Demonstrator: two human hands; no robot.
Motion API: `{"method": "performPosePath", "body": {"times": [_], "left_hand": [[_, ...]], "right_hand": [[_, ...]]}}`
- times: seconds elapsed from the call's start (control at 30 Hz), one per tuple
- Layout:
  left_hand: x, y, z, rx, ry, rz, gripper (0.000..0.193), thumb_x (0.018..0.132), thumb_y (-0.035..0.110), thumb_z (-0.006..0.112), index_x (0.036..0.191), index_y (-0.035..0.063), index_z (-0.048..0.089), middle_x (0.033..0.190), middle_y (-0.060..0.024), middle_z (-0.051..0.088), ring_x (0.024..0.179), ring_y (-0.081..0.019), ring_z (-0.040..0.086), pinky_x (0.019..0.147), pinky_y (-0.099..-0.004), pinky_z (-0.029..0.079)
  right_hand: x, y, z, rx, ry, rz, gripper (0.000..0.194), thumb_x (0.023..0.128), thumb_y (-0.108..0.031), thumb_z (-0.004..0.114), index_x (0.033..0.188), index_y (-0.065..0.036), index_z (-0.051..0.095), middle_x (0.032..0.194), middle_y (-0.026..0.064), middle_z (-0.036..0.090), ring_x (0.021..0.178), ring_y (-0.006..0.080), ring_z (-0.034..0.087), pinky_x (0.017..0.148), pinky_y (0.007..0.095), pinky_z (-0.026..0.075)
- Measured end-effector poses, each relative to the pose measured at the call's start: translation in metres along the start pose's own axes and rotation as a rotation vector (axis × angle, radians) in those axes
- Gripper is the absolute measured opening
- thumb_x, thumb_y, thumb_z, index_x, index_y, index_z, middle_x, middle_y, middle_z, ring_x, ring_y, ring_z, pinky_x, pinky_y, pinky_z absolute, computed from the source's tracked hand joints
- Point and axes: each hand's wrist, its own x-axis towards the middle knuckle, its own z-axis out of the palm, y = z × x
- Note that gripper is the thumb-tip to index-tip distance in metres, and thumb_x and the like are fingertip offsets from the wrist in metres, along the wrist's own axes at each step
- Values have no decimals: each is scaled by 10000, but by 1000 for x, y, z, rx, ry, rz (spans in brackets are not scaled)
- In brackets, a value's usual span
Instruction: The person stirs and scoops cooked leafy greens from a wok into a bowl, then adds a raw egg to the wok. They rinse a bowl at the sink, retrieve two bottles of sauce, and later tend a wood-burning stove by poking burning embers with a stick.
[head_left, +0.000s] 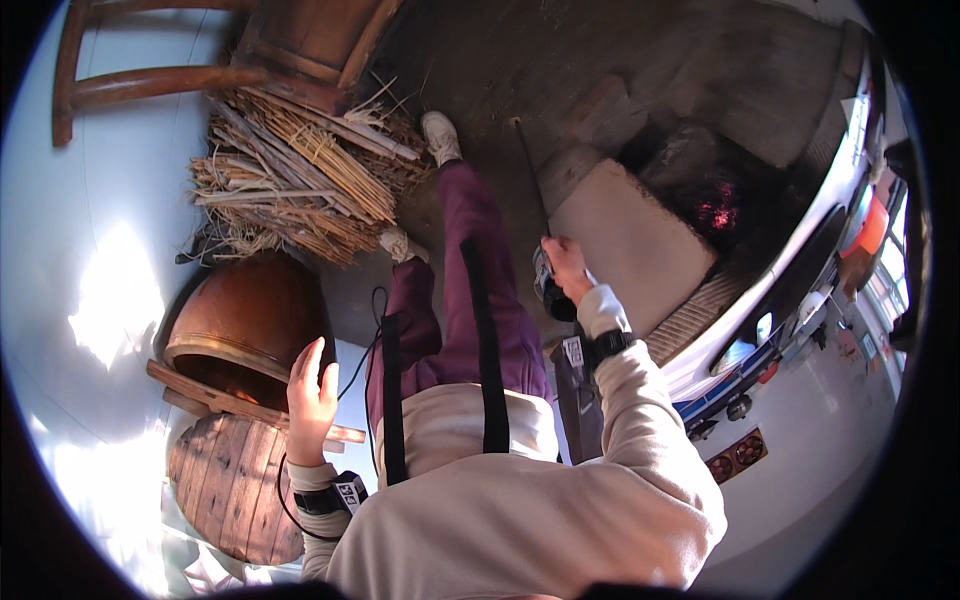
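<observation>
My right hand (568, 266) grips a long thin dark metal rod (531, 169), which points away from me over the dark floor. Just beside that hand, partly hidden by it, is a dark cylindrical object (556, 300). To the right of the hand lies a flat pale board or slab (634, 240), and beyond its far corner red embers (718, 210) glow in a blackened hollow. My left hand (312, 405) is raised with its fingers extended and nothing in it, near a brown glazed earthenware jar (255, 322).
Bundled dry stalks and sticks (307, 172) lie at the left, beside my shoes. A wooden chair (169, 84) stands behind them. Near my left arm are a round plank lid (232, 487) and wooden slats (225, 397). A white-edged stove counter (765, 322) curves along the right.
</observation>
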Motion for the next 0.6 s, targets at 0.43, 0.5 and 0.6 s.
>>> {"method": "performPosePath", "body": {"times": [0.43,0.5,0.6], "left_hand": [[-3,30,-34,93,17,137,366,861,166,531,1186,2,498,1151,-209,531,1067,-348,506,922,-384,403],[-4,31,-36,93,32,155,369,862,173,528,1185,-4,497,1147,-210,534,1063,-351,507,918,-389,404],[-8,26,-38,68,55,156,372,855,164,538,1185,-4,499,1141,-210,538,1060,-351,509,914,-387,407]], "right_hand": [[-181,-48,-39,1061,134,-43,280,893,-418,446,795,-156,444,505,-43,294,354,88,265,326,248,176],[-155,-60,-53,1225,272,-169,287,914,-408,380,742,-184,433,506,-43,325,364,102,265,338,245,193],[-76,-107,-105,1333,605,-245,360,883,-488,404,710,-175,443,546,-20,389,419,119,336,376,261,257]]}}
